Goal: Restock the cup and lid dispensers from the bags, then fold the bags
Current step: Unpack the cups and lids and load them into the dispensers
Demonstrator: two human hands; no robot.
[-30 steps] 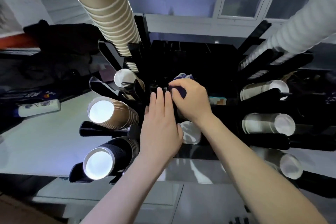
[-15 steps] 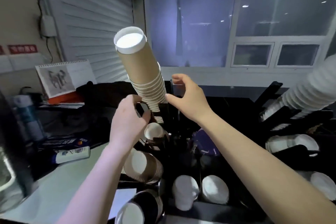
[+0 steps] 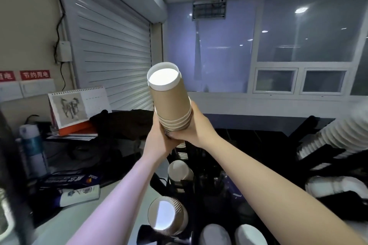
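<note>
Both hands wrap the lower end of the brown cup stack (image 3: 170, 103), mid-frame. Left hand (image 3: 157, 139) grips from the left side, fingers curled around the ribbed rims at the stack's base; right hand (image 3: 194, 127) grips from the right, thumb across the front of the rims, fingers behind. Stack is tilted, top leaning toward upper left, white rim and white interior of the top cup facing the camera. More nested rims (image 3: 181, 150) run down below the hands into the black dispenser rack (image 3: 201, 181), lower centre.

Below the forearms: a brown cup (image 3: 166, 217) in a slot, mouth toward the camera, at bottom centre; a smaller white cup (image 3: 179, 169) above it; two white cup ends (image 3: 233, 234) at the bottom edge. White cup stack (image 3: 346, 131) angles out at right edge.

Left side: desk calendar (image 3: 77, 103), blue-white bottle (image 3: 32, 149), tube (image 3: 79, 195) lying on the counter (image 3: 65, 223). Roller shutter (image 3: 111, 53) at upper left.
</note>
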